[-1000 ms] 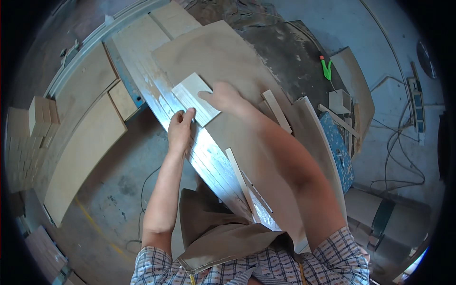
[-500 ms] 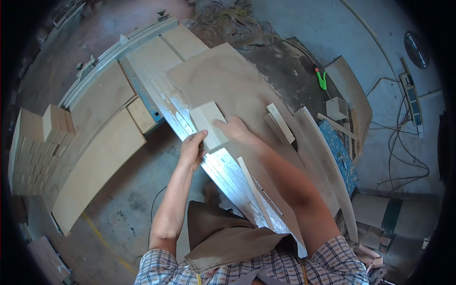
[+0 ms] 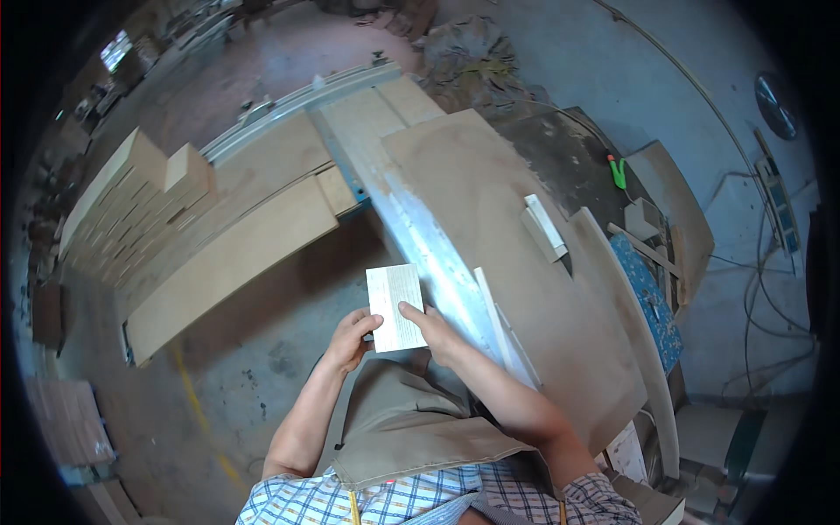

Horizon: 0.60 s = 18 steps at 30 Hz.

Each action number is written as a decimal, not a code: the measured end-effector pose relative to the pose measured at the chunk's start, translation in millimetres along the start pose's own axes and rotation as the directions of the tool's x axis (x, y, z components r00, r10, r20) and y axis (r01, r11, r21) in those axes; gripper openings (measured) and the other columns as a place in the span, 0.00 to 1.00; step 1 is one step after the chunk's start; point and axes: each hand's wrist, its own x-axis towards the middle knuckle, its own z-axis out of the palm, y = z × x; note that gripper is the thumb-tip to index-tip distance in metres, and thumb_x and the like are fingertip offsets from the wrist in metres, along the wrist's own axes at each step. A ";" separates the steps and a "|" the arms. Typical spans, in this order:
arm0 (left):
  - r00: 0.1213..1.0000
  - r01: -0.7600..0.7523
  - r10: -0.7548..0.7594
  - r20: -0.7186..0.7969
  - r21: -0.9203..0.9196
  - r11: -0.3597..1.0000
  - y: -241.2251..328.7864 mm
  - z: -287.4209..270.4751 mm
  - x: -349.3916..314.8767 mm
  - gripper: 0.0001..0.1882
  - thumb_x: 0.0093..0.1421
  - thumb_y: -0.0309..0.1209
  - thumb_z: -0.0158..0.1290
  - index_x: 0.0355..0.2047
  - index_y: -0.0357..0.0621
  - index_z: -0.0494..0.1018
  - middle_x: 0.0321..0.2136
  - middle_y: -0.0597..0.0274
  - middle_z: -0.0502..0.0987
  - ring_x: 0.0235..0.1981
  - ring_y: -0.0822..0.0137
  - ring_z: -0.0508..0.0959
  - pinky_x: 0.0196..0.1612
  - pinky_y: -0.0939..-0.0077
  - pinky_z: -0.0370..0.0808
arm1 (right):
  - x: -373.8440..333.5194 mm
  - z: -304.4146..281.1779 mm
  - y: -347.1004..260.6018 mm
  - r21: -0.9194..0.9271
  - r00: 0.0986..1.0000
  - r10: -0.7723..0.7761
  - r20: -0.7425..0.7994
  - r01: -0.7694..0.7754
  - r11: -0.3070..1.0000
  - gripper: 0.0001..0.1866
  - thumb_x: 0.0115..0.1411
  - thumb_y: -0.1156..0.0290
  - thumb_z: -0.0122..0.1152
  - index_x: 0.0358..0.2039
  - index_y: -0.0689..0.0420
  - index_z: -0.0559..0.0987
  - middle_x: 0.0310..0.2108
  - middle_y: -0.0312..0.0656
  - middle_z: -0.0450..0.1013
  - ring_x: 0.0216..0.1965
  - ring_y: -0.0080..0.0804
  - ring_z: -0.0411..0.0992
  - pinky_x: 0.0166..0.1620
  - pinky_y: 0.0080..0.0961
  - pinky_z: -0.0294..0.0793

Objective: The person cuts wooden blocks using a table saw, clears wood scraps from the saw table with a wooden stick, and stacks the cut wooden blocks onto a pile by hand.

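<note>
A pale rectangular wooden board [image 3: 394, 293] is held in front of my body, off the machine table. My left hand [image 3: 352, 338] grips its left edge, thumb resting on the face. On the opposite edge, my right hand [image 3: 429, 331] closes around the board with its thumb also on top. Fingers beneath it are mostly hidden. Just right of the board runs the bright metal strip [image 3: 430, 241] of the table, and a thin wooden strip [image 3: 493, 308] lies along it.
Several pale boards stand in a stack [image 3: 122, 197] at the left, beside a long wooden panel [image 3: 232, 254]. The brown tabletop [image 3: 507, 175] carries a small wooden block [image 3: 546, 227]. Farther right are a green-handled tool [image 3: 619, 172] and a blue speckled panel [image 3: 646, 302].
Both hands have lifted the board off the table and drawn it back toward my body. The view has shifted, so the table appears farther right.
</note>
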 end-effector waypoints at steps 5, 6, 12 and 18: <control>0.992 0.022 -0.020 -0.126 0.014 1.000 -17.3 -53.3 -50.1 0.30 0.65 0.43 0.60 0.60 0.35 0.72 0.52 0.56 0.78 0.52 0.65 0.78 0.51 0.66 0.77 | -31.1 62.0 7.1 0.059 0.995 0.048 0.084 -0.053 0.997 0.32 0.70 0.51 0.60 0.57 0.71 0.76 0.51 0.50 0.79 0.53 0.35 0.78 0.56 0.31 0.75; 0.991 0.023 -0.019 -0.136 0.028 0.999 -5.4 -47.3 -58.1 0.30 0.66 0.43 0.60 0.61 0.36 0.71 0.51 0.57 0.78 0.52 0.65 0.78 0.51 0.66 0.77 | -29.7 66.6 7.7 0.051 0.996 0.037 0.086 -0.041 0.998 0.32 0.70 0.51 0.60 0.57 0.71 0.76 0.50 0.50 0.79 0.52 0.35 0.79 0.55 0.31 0.76; 0.979 -0.142 0.126 -0.158 -0.095 0.985 15.2 -102.8 -68.0 0.26 0.70 0.44 0.57 0.60 0.39 0.72 0.48 0.60 0.78 0.50 0.69 0.77 0.52 0.67 0.78 | 20.6 116.8 -3.2 0.007 0.983 0.020 0.182 -0.021 1.000 0.34 0.72 0.49 0.55 0.60 0.72 0.72 0.53 0.50 0.78 0.53 0.38 0.78 0.56 0.34 0.75; 0.949 -0.062 -0.008 -0.316 -0.211 0.975 -23.5 -232.4 -73.7 0.10 0.71 0.37 0.55 0.45 0.45 0.76 0.30 0.71 0.73 0.28 0.78 0.73 0.31 0.80 0.74 | 116.2 234.9 -91.7 -0.041 0.971 0.056 0.234 -0.048 0.998 0.39 0.70 0.45 0.58 0.64 0.69 0.69 0.60 0.53 0.74 0.60 0.43 0.73 0.63 0.44 0.70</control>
